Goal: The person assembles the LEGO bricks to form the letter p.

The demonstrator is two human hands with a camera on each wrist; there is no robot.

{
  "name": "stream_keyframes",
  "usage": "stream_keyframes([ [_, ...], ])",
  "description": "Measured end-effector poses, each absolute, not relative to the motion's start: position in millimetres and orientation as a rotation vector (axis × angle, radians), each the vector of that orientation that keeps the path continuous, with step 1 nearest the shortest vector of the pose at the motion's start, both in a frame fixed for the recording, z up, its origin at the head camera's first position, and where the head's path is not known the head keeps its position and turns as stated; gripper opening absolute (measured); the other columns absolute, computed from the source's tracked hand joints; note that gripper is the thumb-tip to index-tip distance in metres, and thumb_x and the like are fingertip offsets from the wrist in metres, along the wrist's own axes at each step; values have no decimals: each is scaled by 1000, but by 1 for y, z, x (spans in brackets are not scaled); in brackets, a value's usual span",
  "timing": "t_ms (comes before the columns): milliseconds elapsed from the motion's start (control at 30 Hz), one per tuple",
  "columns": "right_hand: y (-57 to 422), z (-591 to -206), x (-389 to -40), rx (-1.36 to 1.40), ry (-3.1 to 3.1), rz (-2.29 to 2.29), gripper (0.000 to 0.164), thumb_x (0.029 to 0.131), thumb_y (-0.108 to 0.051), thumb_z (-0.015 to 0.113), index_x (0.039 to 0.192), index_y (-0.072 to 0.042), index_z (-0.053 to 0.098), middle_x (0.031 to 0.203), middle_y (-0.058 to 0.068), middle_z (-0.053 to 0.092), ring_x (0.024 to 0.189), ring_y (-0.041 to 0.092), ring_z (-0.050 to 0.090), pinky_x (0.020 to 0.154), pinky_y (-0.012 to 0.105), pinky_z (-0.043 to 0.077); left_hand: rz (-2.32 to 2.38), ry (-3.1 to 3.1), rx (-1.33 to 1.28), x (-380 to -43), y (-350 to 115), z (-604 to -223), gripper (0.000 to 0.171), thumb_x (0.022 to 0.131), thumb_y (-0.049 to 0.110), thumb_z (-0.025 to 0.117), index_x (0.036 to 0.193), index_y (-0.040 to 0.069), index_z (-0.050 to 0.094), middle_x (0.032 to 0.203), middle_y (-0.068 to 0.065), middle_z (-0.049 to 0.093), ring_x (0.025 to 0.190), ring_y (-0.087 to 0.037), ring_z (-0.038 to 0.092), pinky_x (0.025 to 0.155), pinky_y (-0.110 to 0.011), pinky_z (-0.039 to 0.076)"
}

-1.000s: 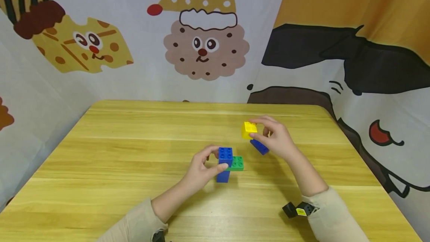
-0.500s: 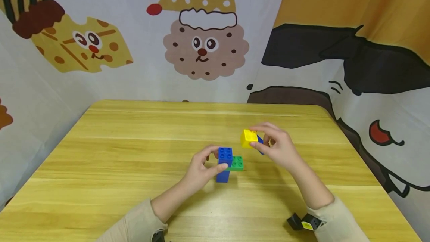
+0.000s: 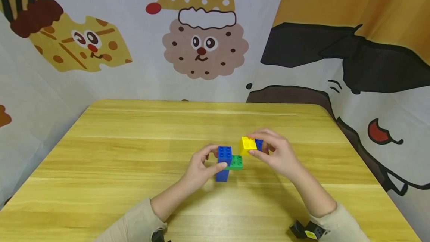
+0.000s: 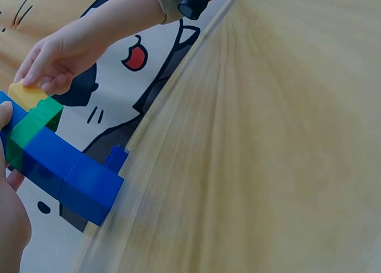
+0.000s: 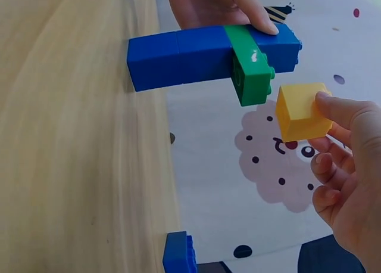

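Observation:
A small tower stands upright on the table: two stacked blue bricks, a thin green brick across them, and another blue brick on top. The green brick juts out to the right, its studs bare. My left hand holds the tower's top blue brick between thumb and fingers. My right hand pinches a yellow brick in the air, just right of the tower and higher than the green brick's overhang. In the right wrist view, a gap shows between the yellow and green bricks.
A loose blue brick lies on the wooden table behind the right hand, partly hidden by it in the head view. A printed cartoon curtain hangs along the table's far edge.
My right hand has brought the yellow brick toward me and down, closer to the green brick, now covering part of the loose blue brick. The left hand and tower have stayed in place.

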State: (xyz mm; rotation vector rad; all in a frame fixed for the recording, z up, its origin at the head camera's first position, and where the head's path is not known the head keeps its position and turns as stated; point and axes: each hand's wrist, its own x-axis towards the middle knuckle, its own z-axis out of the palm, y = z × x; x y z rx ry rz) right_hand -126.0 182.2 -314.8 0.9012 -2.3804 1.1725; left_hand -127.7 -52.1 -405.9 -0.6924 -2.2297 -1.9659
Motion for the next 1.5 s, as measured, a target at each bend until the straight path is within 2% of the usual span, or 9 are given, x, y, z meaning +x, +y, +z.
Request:
stream_keyframes([
  [233, 192, -342, -137, 931, -2375, 1213, 39, 74, 5, 78, 111, -4, 68, 107, 6, 64, 60, 12, 45, 47, 23, 38, -1972, -2245, -663, -128, -52, -405, 34, 84, 11, 74, 116, 11, 64, 95, 1, 58, 96, -31, 51, 83, -43, 34],
  [367, 195, -347, -137, 957, -2385, 1230, 39, 77, 0, 78, 114, -9, 69, 109, 0, 63, 62, 10, 45, 48, 24, 39, -1973, -2262, -653, -126, -51, -401, 35, 84, 6, 73, 118, 6, 63, 96, -2, 58, 98, -38, 51, 83, -45, 34],
  [467, 196, -348, -135, 974, -2379, 1236, 38, 78, -2, 78, 114, -10, 69, 109, -2, 63, 61, 8, 44, 47, 24, 39, -1974, -2268, -656, -120, -51, -389, 34, 84, 3, 72, 117, 2, 62, 95, -5, 59, 97, -42, 50, 83, -45, 34],
  [600, 196, -349, -133, 987, -2374, 1224, 39, 77, -2, 78, 114, -10, 69, 109, -2, 63, 59, 7, 43, 46, 24, 38, -1971, -2263, -666, -113, -51, -374, 32, 84, 2, 71, 114, 1, 63, 93, -5, 59, 95, -41, 50, 82, -44, 34],
  [900, 195, -350, -131, 1002, -2376, 1192, 39, 77, -3, 79, 113, -9, 69, 108, -1, 64, 59, 7, 43, 47, 22, 39, -1970, -2246, -684, -113, -50, -374, 32, 84, 2, 71, 115, 1, 63, 93, -8, 59, 95, -43, 50, 81, -46, 33],
  [1200, 194, -350, -130, 1021, -2387, 1166, 39, 77, -3, 80, 114, -10, 69, 107, -3, 63, 60, 6, 43, 47, 20, 38, -1950, -2223, -703, -128, -51, -406, 34, 84, 12, 75, 116, 14, 64, 94, 2, 59, 94, -29, 52, 81, -42, 33],
  [1500, 193, -349, -130, 1030, -2391, 1147, 39, 76, -3, 80, 113, -11, 69, 108, -4, 62, 59, 7, 43, 46, 20, 38, -1944, -2210, -717, -129, -52, -407, 34, 84, 14, 75, 116, 15, 64, 94, 3, 59, 93, -27, 52, 81, -42, 33],
])
